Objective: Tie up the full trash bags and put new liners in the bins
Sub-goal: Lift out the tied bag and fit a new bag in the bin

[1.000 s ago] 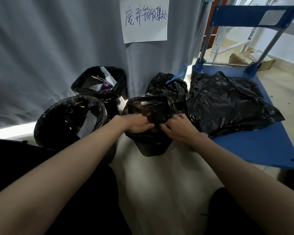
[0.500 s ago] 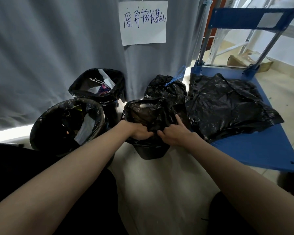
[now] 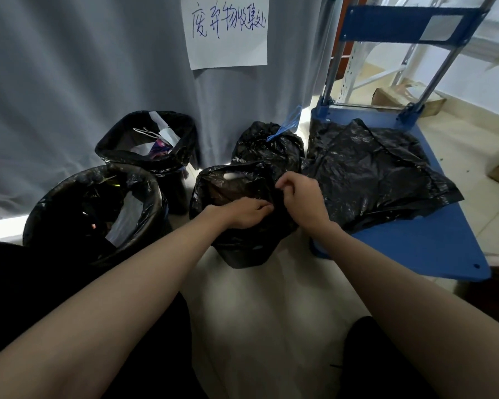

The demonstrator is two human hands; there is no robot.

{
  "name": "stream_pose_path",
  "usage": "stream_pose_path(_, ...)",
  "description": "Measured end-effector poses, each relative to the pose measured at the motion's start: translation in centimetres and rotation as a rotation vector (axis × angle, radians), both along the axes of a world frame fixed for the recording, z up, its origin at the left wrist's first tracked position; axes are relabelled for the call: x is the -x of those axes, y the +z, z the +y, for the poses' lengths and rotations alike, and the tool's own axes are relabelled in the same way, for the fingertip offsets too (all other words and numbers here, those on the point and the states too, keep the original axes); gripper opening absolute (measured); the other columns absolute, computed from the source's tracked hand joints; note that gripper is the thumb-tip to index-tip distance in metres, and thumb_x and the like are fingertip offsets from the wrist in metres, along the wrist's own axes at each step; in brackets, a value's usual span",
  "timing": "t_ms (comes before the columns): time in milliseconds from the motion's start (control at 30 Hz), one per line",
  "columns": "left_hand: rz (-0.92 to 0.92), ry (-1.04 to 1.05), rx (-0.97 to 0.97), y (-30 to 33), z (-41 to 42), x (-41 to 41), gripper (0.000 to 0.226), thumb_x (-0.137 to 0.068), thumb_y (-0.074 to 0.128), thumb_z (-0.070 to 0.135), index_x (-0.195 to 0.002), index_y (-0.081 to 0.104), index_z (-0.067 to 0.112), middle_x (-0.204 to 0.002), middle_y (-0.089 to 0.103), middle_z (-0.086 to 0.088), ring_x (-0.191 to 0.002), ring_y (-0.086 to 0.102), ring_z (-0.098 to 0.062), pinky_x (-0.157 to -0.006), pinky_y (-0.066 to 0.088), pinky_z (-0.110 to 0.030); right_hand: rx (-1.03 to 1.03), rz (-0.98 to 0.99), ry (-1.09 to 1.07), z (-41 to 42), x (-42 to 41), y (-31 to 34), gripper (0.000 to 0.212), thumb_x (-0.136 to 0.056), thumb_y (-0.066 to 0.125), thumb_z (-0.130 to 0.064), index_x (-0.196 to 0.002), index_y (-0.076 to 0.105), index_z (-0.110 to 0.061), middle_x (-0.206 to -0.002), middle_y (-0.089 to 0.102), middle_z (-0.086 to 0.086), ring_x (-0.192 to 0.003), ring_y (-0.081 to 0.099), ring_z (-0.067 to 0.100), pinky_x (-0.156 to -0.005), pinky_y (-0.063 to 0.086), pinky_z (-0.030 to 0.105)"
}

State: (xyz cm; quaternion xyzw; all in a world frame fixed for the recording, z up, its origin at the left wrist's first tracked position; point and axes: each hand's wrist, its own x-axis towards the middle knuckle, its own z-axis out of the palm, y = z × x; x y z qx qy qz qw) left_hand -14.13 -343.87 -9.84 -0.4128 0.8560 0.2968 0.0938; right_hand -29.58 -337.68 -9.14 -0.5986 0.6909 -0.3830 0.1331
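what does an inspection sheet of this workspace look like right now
surface: pale floor, bare in front of the bins
job's things: small bin with black liner over its rim; tied bag behind it; two lined bins with trash, round bin and rear bin; loose black bags on blue cart
clutter: cardboard boxes far right
grip: left hand and right hand both pinch the liner at the near rim
cables: nothing seen
surroundings: grey curtain with handwritten paper sign
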Motion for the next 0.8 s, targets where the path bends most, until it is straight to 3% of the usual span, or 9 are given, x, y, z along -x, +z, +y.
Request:
stream_pose_path(100,-0.149,0.031,-0.117,-0.3,0.6,1.4,0.065,-0.099,0.021,0.061,-0.146,0.044,0.022,-0.150,0.042,-0.011,-0.138,0.038,-0.028,-0.117,0.023,-0.037,-0.049,-0.150,-0.125,0.3,1.3,-0.3,0.028,-0.088,0.041,-0.005,-0.083,0.062,-0.023,-0.081,0.066,-0.002,-0.076,0.063,0.017,-0.072,0.055,0.044)
stream_pose_path(200,-0.260,0.038,-0.108,0.0,0.8,1.4,0.082,-0.093,0.015,0.072,-0.148,0.040,0.016,-0.152,0.039,-0.013,-0.140,0.036,-0.028,-0.117,0.019,-0.038,-0.127,-0.213,-0.203,1.0,2.6,-0.5,0.029,-0.088,0.040,-0.003,-0.081,0.061,-0.022,-0.083,0.066,0.001,-0.080,0.062,0.018,-0.075,0.055,0.042)
stream_pose_path(267,-0.124,0.037,-0.038,0.8,0.2,1.0,0.076,-0.094,0.021,0.070,-0.140,0.052,0.019,-0.143,0.051,-0.012,-0.132,0.046,-0.027,-0.113,0.029,-0.036,-0.178,-0.298,-0.244,1.2,3.2,-0.7,0.031,-0.086,0.042,-0.003,-0.074,0.062,-0.023,-0.082,0.068,0.001,-0.082,0.064,0.018,-0.078,0.055,0.040)
stream_pose_path(333,0.046,0.004,0.075,1.6,-0.6,0.8,0.063,-0.093,0.031,0.070,-0.110,0.071,0.023,-0.111,0.070,-0.007,-0.107,0.063,-0.024,-0.094,0.045,-0.034,-0.233,-0.394,-0.266,1.2,3.7,-1.1,0.029,-0.087,0.048,-0.004,-0.073,0.066,-0.021,-0.081,0.069,0.003,-0.084,0.066,0.018,-0.081,0.056,0.040)
stream_pose_path(400,0.151,-0.018,0.148,2.2,-1.0,1.0,0.055,-0.083,0.046,0.075,-0.084,0.072,0.027,-0.080,0.070,0.005,-0.080,0.066,-0.012,-0.074,0.049,-0.031,-0.295,-0.443,-0.246,1.1,4.1,-1.7,0.018,-0.090,0.056,-0.014,-0.078,0.070,-0.016,-0.084,0.071,0.006,-0.086,0.068,0.019,-0.083,0.057,0.041)
stream_pose_path(467,0.146,-0.065,0.157,2.8,-0.4,1.3,0.048,-0.069,0.061,0.077,-0.080,0.073,0.032,-0.075,0.069,0.015,-0.073,0.063,0.000,-0.071,0.050,-0.024,-0.363,-0.477,-0.190,1.3,4.0,-1.9,0.021,-0.090,0.064,-0.029,-0.084,0.073,-0.012,-0.084,0.072,0.007,-0.083,0.067,0.019,-0.079,0.056,0.036)
stream_pose_path(567,0.114,-0.155,0.146,2.7,0.4,1.7,0.027,-0.069,0.078,0.054,-0.083,0.076,0.031,-0.072,0.069,0.018,-0.068,0.061,0.007,-0.070,0.050,-0.019,-0.421,-0.514,-0.124,1.8,3.6,-2.0,0.032,-0.086,0.069,-0.042,-0.083,0.073,-0.010,-0.075,0.069,0.003,-0.070,0.063,0.013,-0.066,0.050,0.025)
stream_pose_path(667,0.180,-0.149,0.126,2.5,0.6,1.5,0.012,-0.075,0.080,0.036,-0.080,0.077,0.025,-0.066,0.067,0.015,-0.063,0.058,0.007,-0.064,0.041,-0.011,-0.398,-0.534,-0.107,1.9,3.3,-1.8,0.020,-0.085,0.074,-0.029,-0.077,0.072,-0.010,-0.070,0.066,0.002,-0.062,0.060,0.010,-0.058,0.047,0.019)
stream_pose_path(800,0.215,-0.116,0.125,2.9,0.2,1.0,0.009,-0.080,0.077,0.030,-0.082,0.078,0.021,-0.068,0.067,0.012,-0.061,0.055,0.008,-0.062,0.038,-0.007,-0.209,-0.507,-0.129,1.9,3.0,-1.0,0.019,-0.082,0.077,-0.021,-0.079,0.073,-0.003,-0.074,0.069,0.001,-0.064,0.060,0.005,-0.061,0.049,0.012)
